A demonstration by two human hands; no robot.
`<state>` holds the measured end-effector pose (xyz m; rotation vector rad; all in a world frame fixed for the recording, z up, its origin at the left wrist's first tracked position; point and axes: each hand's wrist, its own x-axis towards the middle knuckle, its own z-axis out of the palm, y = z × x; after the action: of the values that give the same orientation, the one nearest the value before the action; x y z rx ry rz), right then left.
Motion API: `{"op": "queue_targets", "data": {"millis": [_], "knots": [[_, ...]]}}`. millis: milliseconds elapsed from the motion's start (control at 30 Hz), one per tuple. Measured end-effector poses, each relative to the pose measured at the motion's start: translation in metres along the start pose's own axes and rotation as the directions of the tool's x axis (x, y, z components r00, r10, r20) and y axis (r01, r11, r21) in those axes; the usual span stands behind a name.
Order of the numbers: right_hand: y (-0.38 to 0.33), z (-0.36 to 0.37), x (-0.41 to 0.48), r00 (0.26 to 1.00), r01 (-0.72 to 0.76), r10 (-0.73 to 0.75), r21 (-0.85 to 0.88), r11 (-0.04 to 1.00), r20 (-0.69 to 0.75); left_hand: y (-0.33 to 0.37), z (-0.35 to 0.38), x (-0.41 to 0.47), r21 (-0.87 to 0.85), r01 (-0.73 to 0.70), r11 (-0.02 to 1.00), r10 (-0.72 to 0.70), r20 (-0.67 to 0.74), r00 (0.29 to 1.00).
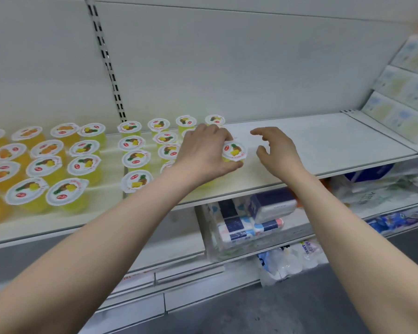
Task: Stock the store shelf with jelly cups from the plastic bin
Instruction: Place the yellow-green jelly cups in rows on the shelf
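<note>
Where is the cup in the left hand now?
The jelly cup stands mid-frame on the shelf, right of the yellow cup rows, gripped by the left hand.

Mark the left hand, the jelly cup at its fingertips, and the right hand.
left hand (pixel 203 149): head view, back of the hand.
jelly cup (pixel 234 150): head view, printed foil lid.
right hand (pixel 281 150): head view, back of the hand.

Two bare forearms take up the lower half of the frame, the left forearm (pixel 106 237) at lower left and the right forearm (pixel 348 225) at lower right. Both are uncovered along all their visible length, smooth and slender, narrowing toward the wrists. The left hand (pixel 203 153) and right hand (pixel 278 153), near the frame's centre, are bare too.
</note>
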<state>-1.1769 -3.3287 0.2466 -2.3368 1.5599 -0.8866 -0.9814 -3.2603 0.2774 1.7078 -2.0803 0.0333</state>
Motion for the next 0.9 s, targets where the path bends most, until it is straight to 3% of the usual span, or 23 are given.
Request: {"op": "queue_targets", "data": {"millis": [200, 500, 767, 900], "knots": [[0.004, -0.005, 0.002, 0.996, 0.026, -0.032, -0.065, 0.998, -0.079, 0.008, 0.026, -0.004, 0.201, 0.002, 0.979, -0.008, 0.031, 0.999], [0.003, 0.001, 0.008, 0.993, 0.071, -0.08, -0.103, 0.992, -0.083, 0.014, 0.031, -0.002, 0.308, 0.044, 0.95, -0.051, 0.016, 0.999], [-0.002, -0.002, 0.019, 0.985, 0.165, -0.172, -0.2, 0.966, -0.019, 0.011, 0.018, -0.009, 0.27, 0.035, 0.962, -0.041, 0.016, 0.999], [-0.013, -0.003, 0.027, 0.965, 0.253, -0.263, -0.248, 0.935, -0.01, -0.003, 0.002, -0.011, 0.212, 0.033, 0.977, -0.023, -0.051, 0.998]]}}
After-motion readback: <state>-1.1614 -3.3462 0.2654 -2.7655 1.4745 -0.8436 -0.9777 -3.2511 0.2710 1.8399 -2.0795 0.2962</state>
